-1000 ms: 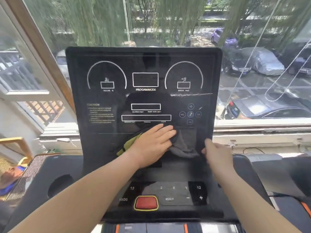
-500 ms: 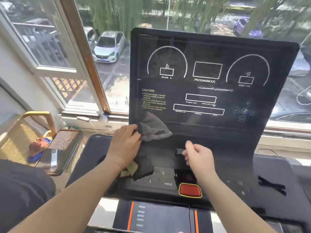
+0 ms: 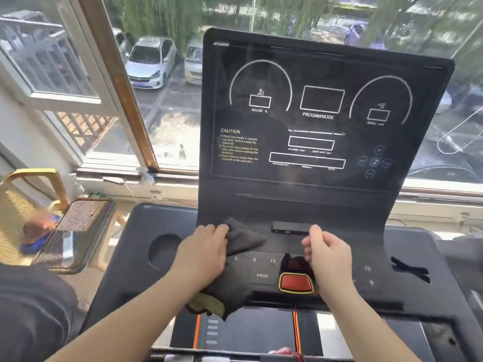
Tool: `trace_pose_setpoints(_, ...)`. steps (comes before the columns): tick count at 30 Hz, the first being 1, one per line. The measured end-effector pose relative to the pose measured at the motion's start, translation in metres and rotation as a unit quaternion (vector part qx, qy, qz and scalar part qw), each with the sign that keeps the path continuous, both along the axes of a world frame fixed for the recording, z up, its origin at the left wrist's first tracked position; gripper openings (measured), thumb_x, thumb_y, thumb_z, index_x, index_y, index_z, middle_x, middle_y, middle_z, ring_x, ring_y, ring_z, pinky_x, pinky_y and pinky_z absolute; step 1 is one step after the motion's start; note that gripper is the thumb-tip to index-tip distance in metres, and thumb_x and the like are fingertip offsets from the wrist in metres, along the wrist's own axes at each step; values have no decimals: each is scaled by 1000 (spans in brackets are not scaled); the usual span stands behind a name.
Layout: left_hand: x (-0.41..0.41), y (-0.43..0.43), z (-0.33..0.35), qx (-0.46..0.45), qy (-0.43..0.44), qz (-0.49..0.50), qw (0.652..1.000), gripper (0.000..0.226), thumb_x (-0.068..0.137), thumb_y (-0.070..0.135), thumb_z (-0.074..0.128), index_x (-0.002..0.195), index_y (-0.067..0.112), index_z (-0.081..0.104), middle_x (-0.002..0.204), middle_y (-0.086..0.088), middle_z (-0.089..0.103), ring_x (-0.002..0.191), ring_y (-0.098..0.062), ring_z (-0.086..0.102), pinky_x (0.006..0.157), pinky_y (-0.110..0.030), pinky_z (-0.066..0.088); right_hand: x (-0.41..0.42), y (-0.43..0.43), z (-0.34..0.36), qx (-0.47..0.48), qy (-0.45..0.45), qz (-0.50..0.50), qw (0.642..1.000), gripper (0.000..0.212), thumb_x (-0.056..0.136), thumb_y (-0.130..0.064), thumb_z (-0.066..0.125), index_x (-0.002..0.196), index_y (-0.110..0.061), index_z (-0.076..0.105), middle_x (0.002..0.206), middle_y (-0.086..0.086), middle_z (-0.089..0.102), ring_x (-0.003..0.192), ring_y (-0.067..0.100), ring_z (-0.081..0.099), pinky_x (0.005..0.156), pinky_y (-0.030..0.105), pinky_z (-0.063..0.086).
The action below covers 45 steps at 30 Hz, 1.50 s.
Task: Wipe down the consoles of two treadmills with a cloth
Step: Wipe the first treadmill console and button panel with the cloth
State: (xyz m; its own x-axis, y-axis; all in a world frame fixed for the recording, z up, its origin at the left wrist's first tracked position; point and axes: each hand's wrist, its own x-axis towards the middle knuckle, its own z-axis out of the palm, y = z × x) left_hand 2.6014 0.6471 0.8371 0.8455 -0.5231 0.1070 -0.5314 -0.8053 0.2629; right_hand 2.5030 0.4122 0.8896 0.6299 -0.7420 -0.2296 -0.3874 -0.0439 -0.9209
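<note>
Console [image 3: 326, 121] stands upright at the far centre, window [image 3: 162, 100] behind it; cloth [image 3: 235, 262] lies on the near button panel, left hand [image 3: 203, 254] on top of it; right hand [image 3: 328, 253] just right, over the stop button [image 3: 296, 282]; cup recess [image 3: 163, 250] left of the cloth; chair [image 3: 39, 218] far left.

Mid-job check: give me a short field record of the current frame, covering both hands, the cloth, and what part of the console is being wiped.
left hand: pressing the dark grey cloth against the console
cloth: dark grey cloth with a yellow-green underside, draped over the left of the keypad
right hand: loosely curled, empty, above the red stop button
console: black treadmill console, display off
area being wiped: lower panel, left of the small black slot
cup holder: round recess, left, empty
</note>
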Motion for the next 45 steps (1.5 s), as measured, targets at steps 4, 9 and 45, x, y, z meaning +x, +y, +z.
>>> trace_pose_setpoints(4, 23, -7, 9, -65, 32, 127, 989, 16, 107, 31, 37, 117, 24, 47, 103, -2, 58, 99, -29, 57, 70, -44, 51, -10, -23, 10, -53, 12, -4, 999, 42, 105, -36, 49, 77, -14, 71, 69, 5, 58, 68, 20, 54, 68, 37, 47)
trace_pose_setpoints(9, 30, -35, 20, -51, 22, 105, 993, 23, 106, 26, 41, 124, 20, 54, 108, -4, 62, 101, -30, 59, 74, -45, 52, -14, -71, 8, -102, 16, -49, 993, 27, 104, -31, 49, 88, -22, 69, 94, 1, 64, 85, 17, 61, 70, 33, 46)
trace_pose_setpoints(45, -114, -296, -1, 43, 9, -100, 994, 47, 85, 45, 68, 124, 20, 61, 108, -4, 60, 90, -31, 59, 65, -42, 56, -80, -214, -24, 26, 96, 45, 994, 37, 108, -37, 39, 98, -19, 70, 95, -3, 68, 87, 10, 59, 72, 29, 45)
